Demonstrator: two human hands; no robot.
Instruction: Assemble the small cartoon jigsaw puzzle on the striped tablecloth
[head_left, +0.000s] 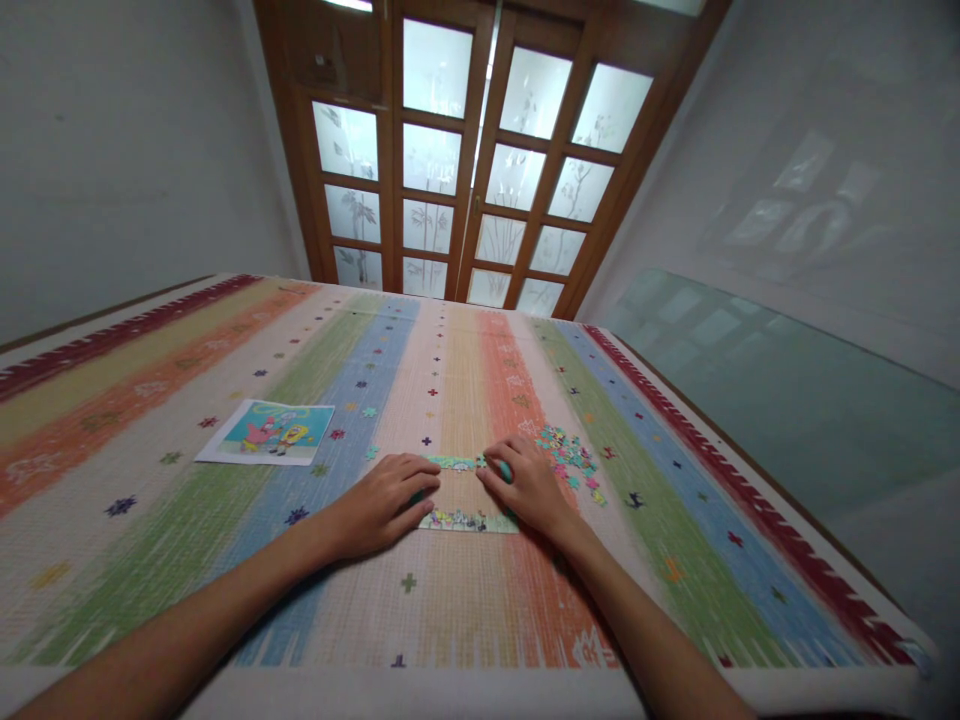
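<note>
Puzzle frame point(466, 521) sits near the middle of the desk's point(360, 610) near edge. Left hand point(394, 500) curls at its left, right hand point(521, 485) at its right; can't tell if either's pinching. Probably light, stiff card, pops apart easily, so I'd grab outer edges.

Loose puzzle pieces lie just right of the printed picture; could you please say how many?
2: the farther piece and the nearer piece, both beyond the left hand; more may be hidden under it.
</note>
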